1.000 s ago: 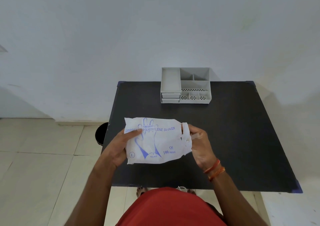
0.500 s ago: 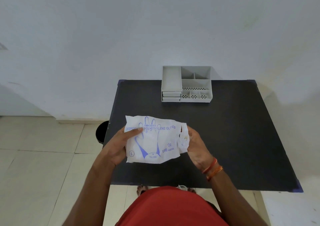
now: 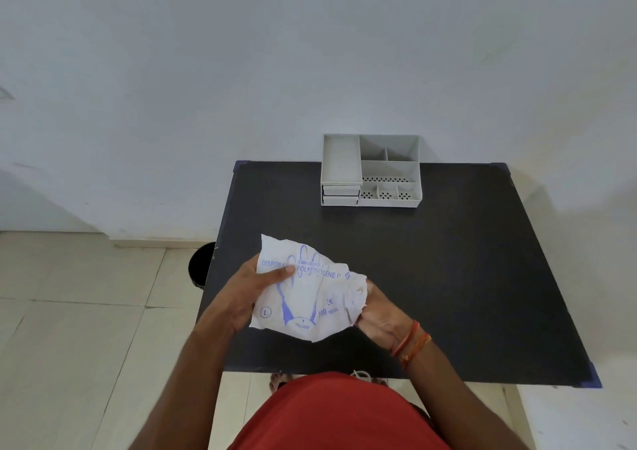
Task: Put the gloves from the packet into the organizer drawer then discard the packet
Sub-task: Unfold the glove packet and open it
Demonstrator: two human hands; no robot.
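A white glove packet with blue print is held above the near left part of the black table. My left hand grips its left side, thumb across the printed front. My right hand grips the crumpled right end, fingers tucked into or behind the folded plastic; I cannot tell which. The grey organizer stands at the table's far edge against the wall, with two shut drawers at its front left and open compartments on top. No loose gloves show outside the packet.
A black bin stands on the tiled floor by the table's left edge. The wall runs right behind the organizer. My red shirt fills the bottom of the view, with a foot under the table's near edge.
The packet's right end has been pushed inward and crumpled, so the packet looks shorter. My right hand has moved left and turned under that end. My left hand keeps its grip.
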